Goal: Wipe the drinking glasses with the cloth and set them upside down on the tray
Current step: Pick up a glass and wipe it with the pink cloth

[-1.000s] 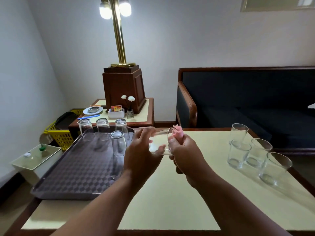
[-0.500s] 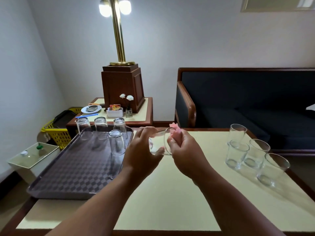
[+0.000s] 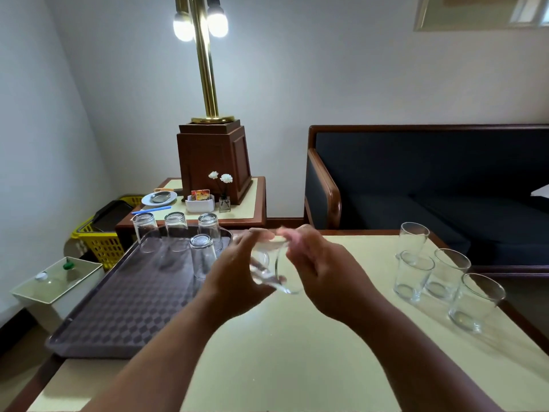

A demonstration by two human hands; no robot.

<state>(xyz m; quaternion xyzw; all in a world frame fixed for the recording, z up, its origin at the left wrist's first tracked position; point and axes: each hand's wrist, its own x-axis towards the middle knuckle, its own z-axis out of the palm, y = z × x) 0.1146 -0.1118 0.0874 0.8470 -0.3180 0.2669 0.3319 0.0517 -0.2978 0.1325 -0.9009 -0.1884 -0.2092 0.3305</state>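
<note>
On the tray (image 3: 118, 307) stand four upturned glasses (image 3: 203, 257); four upright glasses (image 3: 413, 278) wait. Left hand (image 3: 234, 281) grips another glass (image 3: 273, 272), right hand (image 3: 323, 278) apparently pinching cloth (image 3: 289, 233).

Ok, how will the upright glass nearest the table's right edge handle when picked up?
That glass looks smooth and clear, so probably slippery and fragile. It narrows toward its base, so a high push may tip it. It stands near the table edge, so sliding seems risky.

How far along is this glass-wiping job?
Four upside-down glasses stand on the tray, so those look done. The left hand grips a fifth glass while the right hand holds the pink cloth by it, blurred. Four upright glasses on the table are left.
</note>
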